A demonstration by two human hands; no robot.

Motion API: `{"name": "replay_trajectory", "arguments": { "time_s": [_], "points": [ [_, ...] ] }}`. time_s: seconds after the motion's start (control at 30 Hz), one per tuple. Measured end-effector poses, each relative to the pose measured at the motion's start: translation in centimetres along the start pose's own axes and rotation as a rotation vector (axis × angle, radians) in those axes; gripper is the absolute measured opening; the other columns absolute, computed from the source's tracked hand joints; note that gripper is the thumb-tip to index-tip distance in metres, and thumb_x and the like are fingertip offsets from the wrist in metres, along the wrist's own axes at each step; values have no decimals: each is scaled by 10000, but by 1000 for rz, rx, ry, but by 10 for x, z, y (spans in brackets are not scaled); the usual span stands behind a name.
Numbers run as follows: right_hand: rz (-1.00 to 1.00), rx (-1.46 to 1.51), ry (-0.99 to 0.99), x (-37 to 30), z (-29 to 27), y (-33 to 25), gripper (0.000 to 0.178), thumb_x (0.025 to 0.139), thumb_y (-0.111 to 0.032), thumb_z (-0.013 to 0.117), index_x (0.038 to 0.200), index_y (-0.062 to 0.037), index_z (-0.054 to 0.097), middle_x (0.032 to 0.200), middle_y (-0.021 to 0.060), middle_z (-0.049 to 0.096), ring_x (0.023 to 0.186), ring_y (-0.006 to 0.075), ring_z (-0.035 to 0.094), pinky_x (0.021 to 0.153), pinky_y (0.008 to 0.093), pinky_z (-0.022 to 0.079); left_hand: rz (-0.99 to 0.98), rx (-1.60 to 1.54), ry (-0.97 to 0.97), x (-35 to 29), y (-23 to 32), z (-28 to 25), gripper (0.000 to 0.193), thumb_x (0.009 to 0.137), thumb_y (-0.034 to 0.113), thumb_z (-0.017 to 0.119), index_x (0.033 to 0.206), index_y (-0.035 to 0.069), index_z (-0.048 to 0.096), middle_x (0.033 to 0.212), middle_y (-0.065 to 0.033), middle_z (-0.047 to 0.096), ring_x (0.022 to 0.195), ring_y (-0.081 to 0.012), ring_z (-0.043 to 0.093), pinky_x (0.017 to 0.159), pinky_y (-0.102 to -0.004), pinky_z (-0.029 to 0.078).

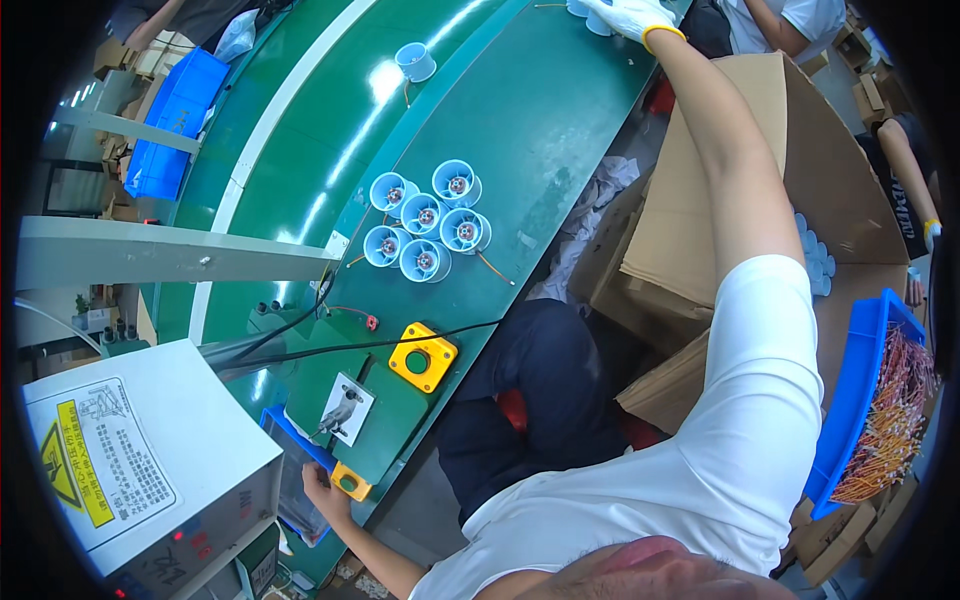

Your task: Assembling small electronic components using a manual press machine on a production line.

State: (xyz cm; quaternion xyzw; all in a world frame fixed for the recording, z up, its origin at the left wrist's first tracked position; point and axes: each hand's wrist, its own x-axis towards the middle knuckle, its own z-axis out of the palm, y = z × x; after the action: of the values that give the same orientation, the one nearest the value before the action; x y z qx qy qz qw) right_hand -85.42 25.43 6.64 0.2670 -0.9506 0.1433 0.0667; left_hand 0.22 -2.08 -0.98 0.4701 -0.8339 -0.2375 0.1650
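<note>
My right arm reaches far up to the top edge, where my right hand point(638, 16) wears a white glove with a yellow cuff. Its fingers close on a light blue plastic cup-shaped housing point(599, 24) at the far end of the green table; the frame edge cuts off part of this grip. My bare left hand point(324, 497) lies beside a small yellow button box point(350, 481), at the rim of a blue-edged bin point(292, 440). Its fingers look apart, with nothing seen in them. Several light blue housings point(421, 214) with metal parts and orange wires stand grouped mid-table.
A lone housing point(415, 62) stands on the green conveyor point(330, 120). Nearer are a larger yellow button box point(423, 357), a press fixture point(346, 408) and a white machine box point(150, 450). Cardboard cartons point(735, 110) and a blue tray of wires point(850, 420) are on the right. Other people work nearby.
</note>
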Motion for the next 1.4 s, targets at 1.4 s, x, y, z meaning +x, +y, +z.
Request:
{"name": "replay_trajectory", "arguments": {
  "time_s": [1.4],
  "points": [
    [-647,-100,64,28,65,-6,360,926,-333,660,1248,-179,703,1211,156,673,1087,402,643,969,464,531,22,-12,-37,-3,37,2,165,887,5,689,899,-1,524,816,-24,407,702,-107,404,610,-289,333]
  ]
}}
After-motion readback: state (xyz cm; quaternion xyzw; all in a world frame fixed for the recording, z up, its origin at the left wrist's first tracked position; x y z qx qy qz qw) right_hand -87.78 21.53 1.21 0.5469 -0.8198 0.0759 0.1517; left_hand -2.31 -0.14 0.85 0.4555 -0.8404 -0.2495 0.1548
